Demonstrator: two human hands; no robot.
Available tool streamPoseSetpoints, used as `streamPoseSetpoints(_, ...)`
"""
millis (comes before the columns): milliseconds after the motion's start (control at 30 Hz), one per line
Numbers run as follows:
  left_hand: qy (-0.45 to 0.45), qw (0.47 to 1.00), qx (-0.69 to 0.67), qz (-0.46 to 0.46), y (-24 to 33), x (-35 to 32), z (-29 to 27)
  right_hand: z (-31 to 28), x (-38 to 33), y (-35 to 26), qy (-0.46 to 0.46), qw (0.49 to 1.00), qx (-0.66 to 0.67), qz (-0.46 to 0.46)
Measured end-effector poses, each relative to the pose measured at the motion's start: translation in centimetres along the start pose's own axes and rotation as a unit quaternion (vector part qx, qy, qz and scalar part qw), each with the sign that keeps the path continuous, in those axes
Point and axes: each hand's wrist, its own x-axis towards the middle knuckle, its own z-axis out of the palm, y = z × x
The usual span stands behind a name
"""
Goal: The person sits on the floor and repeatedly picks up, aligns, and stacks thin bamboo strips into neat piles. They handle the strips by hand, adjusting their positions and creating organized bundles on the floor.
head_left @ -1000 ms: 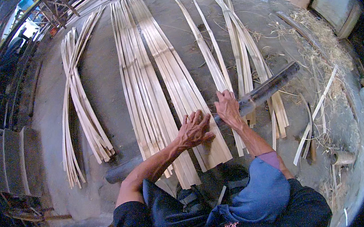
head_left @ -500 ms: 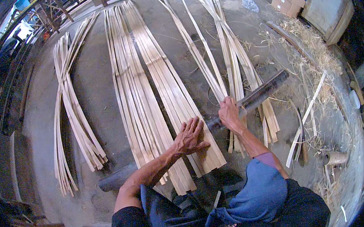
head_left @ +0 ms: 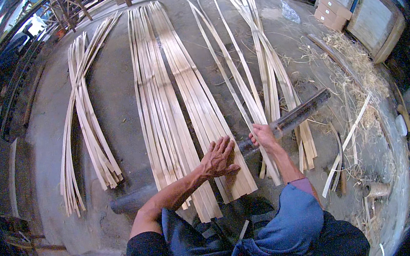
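Pale bamboo strips [head_left: 183,115] lie flat, side by side on floor, crossing over a dark pole [head_left: 294,116].

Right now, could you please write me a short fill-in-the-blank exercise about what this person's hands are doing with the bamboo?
1. The left hand lies flat, palm down, on the wide row of bamboo ____.
2. The right hand grips a long dark ____ lying across the strips.
3. Everything lies on a grey concrete ____.

Missing words: strips; pole; floor

Strips [head_left: 199,123] hide pipe's [head_left: 290,118] middle.
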Motion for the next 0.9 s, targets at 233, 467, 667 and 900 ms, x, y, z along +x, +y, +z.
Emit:
streamPoseSetpoints(233,0.006,1.0,-0.001,-0.002,-0.3,0.1,0.4,0.6,-1.0,-0.9,0.035,0.973,0.115,-0.196)
streamPoseSetpoints(467,0.0,1.0,0.0,0.0,-0.2,0.0,0.2,0.1,1.5,0.8,0.017,0.995,-0.097,-0.028)
streamPoseSetpoints(667,0.006,1.0,-0.004,0.005,-0.2,0.1,0.0,0.6,1.7,3.3,0.066,0.845,-0.425,-0.316)
streamPoseSetpoints(900,0.003,1.0,-0.009,0.003,-0.1,0.1,-0.4,2.6,0.3,1.9,-0.005,0.779,-0.542,-0.314)
